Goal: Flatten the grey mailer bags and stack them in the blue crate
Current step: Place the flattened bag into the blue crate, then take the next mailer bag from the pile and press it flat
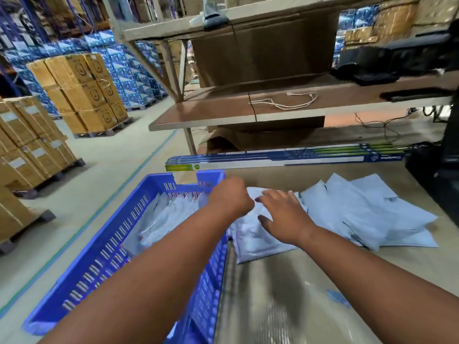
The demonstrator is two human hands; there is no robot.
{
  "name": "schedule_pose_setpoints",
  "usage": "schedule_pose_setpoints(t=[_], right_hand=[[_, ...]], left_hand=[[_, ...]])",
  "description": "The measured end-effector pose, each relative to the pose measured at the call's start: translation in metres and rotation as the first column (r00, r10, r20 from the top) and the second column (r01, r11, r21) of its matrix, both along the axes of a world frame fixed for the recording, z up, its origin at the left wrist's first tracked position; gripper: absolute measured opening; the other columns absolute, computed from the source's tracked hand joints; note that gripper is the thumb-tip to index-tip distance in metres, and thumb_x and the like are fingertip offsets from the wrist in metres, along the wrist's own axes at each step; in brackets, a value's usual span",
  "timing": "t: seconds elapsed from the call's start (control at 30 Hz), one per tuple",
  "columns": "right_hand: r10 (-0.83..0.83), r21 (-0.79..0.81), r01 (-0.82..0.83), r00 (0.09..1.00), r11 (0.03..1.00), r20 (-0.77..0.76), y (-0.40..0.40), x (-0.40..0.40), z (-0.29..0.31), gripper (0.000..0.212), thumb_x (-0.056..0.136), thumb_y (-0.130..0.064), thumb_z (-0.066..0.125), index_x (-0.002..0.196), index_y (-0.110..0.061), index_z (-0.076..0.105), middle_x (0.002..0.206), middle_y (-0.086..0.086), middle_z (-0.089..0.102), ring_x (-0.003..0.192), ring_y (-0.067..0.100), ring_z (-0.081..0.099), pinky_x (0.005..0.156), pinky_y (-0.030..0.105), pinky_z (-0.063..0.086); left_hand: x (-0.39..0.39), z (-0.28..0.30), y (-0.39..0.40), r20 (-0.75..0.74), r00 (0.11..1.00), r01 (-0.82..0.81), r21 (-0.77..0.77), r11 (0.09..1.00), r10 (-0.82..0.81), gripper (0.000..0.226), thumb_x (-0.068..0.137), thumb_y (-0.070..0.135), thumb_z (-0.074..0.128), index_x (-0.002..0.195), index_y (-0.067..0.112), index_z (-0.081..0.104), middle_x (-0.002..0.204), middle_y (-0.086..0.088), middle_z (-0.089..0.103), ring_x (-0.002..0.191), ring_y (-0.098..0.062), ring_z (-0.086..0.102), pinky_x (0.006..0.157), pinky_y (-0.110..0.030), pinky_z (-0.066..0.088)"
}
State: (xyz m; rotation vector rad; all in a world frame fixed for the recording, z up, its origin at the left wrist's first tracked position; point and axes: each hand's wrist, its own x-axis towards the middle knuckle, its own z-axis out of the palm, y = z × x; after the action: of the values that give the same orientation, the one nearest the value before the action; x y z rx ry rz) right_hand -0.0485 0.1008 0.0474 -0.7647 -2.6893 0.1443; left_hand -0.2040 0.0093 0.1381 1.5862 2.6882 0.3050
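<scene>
1. While both of my forearms reach forward over the worktop (285,289), my left hand (231,196) sits at the far right corner of the blue crate (99,249), just beside the grey mailer bag (253,234) lying at the crate's edge.
2. My left hand's fingers are curled under and out of sight from this angle, so I cannot tell whether they grip the bag or nothing at all.
3. My right hand (283,214) lies palm down on that same mailer bag, its fingers straight and spread, pressing flat rather than pinching.
4. Inside the crate I see a stack of mailer bags (164,219) already lying against the far wall; motion blur smears their edges.
5. To the right on the worktop, a loose pile of mailer bags (367,214) overlaps in several layers, close to the bag under my hand.
6. Beyond the bags, long blue-and-green cartons (285,157) lie along the back of the worktop.
7. Above that, a shelf (223,112) carries a white cord (290,101).
8. On the floor to the left stand palletised cardboard boxes (82,93).
</scene>
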Motion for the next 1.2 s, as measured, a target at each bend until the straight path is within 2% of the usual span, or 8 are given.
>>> schedule_pose_setpoints(t=[0.13, 0.2, 0.5, 0.63, 0.73, 0.87, 1.07, 1.2], right_hand=[[-0.116, -0.048, 0.129, 0.969, 0.99, 0.22, 0.03, 0.039, -0.028, 0.073, 0.093, -0.052, 0.058, 0.16, -0.038, 0.032, 0.169, -0.003, 0.027, 0.155, 0.025, 0.026, 0.123, 0.054, 0.022], [-0.131, -0.116, 0.17, 0.95, 0.979, 0.284, 0.038, 0.052, -0.041, 0.079, 0.095, -0.051, 0.056, 0.165, -0.036, 0.021, 0.174, -0.002, 0.015, 0.16, 0.026, 0.014, 0.126, 0.059, 0.015], [-0.052, -0.061, 0.082, 0.923, 0.995, 0.382, 0.045, 0.071, -0.079, 0.099, 0.095, -0.059, 0.065, 0.167, -0.036, 0.002, 0.176, 0.007, -0.002, 0.162, 0.031, 0.005, 0.127, 0.06, 0.012], [-0.055, 0.077, 0.028, 0.926, 0.997, 0.374, 0.041, 0.078, -0.083, 0.113, 0.085, -0.06, 0.074, 0.167, -0.034, 0.001, 0.177, 0.008, 0.0, 0.162, 0.036, 0.0, 0.127, 0.062, 0.003], [0.0, 0.101, -0.041, 0.925, 0.994, 0.379, 0.033, 0.096, -0.078, 0.112, 0.084, -0.066, 0.068, 0.168, -0.032, 0.003, 0.172, 0.008, 0.019, 0.16, 0.036, 0.013, 0.127, 0.064, 0.001], [0.094, -0.001, -0.102, 0.917, 0.995, 0.389, 0.014, 0.141, -0.071, 0.106, 0.075, -0.084, 0.029, 0.167, -0.031, 0.017, 0.153, 0.004, 0.045, 0.144, 0.031, 0.039, 0.127, 0.062, 0.008], [0.135, -0.085, -0.118, 0.962, 0.989, 0.237, -0.017, 0.223, -0.099, 0.094, 0.077, -0.074, 0.062, 0.157, -0.029, 0.043, 0.134, 0.0, 0.053, 0.119, 0.026, 0.052, 0.113, 0.049, 0.039], [0.084, -0.229, -0.042, 0.981, 0.973, 0.175, -0.041, 0.258, -0.113, 0.083, 0.088, -0.064, 0.059, 0.162, -0.035, 0.036, 0.151, -0.003, 0.043, 0.134, 0.022, 0.047, 0.113, 0.036, 0.042]], left_hand=[[0.039, -0.053, 0.037, 0.059, 0.977, 0.211, -0.178, 0.961, -0.203, 0.051, 0.077, 0.042, 0.072, 0.122, 0.018, 0.062, 0.119, -0.007, 0.066, 0.114, -0.03, 0.065, 0.088, -0.04, 0.056], [0.047, -0.083, 0.046, 0.049, 0.979, 0.205, -0.255, 0.945, -0.199, 0.058, 0.074, 0.044, 0.074, 0.122, 0.019, 0.053, 0.115, -0.005, 0.061, 0.11, -0.028, 0.064, 0.085, -0.04, 0.053], [0.047, -0.152, 0.028, -0.263, 0.948, 0.112, -0.255, 0.96, -0.18, 0.079, 0.07, 0.058, 0.077, 0.132, 0.021, 0.047, 0.125, -0.002, 0.052, 0.113, -0.03, 0.051, 0.081, -0.044, 0.041], [0.054, -0.156, 0.022, -0.227, 0.945, 0.18, -0.235, 0.955, -0.234, 0.092, 0.074, 0.062, 0.072, 0.148, 0.02, 0.038, 0.133, -0.001, 0.049, 0.12, -0.03, 0.049, 0.095, -0.05, 0.042], [0.067, -0.156, 0.014, -0.165, 0.927, 0.299, -0.22, 0.928, -0.338, 0.079, 0.075, 0.063, 0.068, 0.14, 0.024, 0.046, 0.128, 0.0, 0.05, 0.118, -0.028, 0.051, 0.095, -0.046, 0.043], [0.1, -0.165, -0.011, -0.046, 0.891, 0.439, -0.166, 0.883, -0.452, 0.08, 0.075, 0.064, 0.065, 0.144, 0.026, 0.047, 0.126, 0.001, 0.053, 0.117, -0.028, 0.052, 0.096, -0.046, 0.044], [0.157, -0.185, -0.056, -0.069, 0.807, 0.582, -0.069, 0.81, -0.586, 0.089, 0.077, 0.064, 0.061, 0.155, 0.027, 0.04, 0.125, 0.004, 0.05, 0.111, -0.025, 0.049, 0.091, -0.048, 0.042], [0.177, -0.197, -0.081, -0.099, 0.781, 0.621, 0.017, 0.784, -0.617, 0.082, 0.081, 0.058, 0.061, 0.154, 0.023, 0.046, 0.13, 0.003, 0.054, 0.116, -0.025, 0.052, 0.092, -0.047, 0.044]])
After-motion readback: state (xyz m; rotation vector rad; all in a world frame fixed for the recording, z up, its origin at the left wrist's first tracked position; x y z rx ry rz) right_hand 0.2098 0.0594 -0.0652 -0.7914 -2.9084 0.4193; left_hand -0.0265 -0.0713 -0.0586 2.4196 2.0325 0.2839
